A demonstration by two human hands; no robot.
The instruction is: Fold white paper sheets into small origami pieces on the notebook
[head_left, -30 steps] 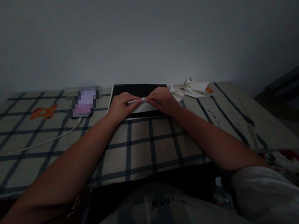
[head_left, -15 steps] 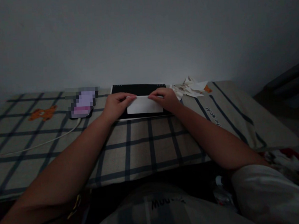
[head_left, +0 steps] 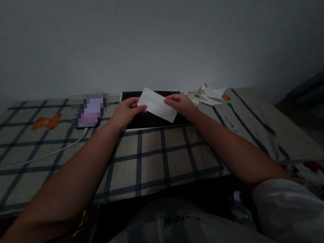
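— White paper (head_left: 158,105), where was it?
— Pinched between the left hand (head_left: 125,112) at nine o'clock and right hand (head_left: 182,105) at three, tilted, above the black pad (head_left: 151,119) on the checked blanket (head_left: 153,158).

Dim room, bare grey wall (head_left: 157,38), plaid-covered surface (head_left: 153,158)

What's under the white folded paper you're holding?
A black rectangular pad lies under the white folded paper, resting on the checked cloth. The left hand and right hand hold the paper tilted. The pad's middle part is hidden behind it.
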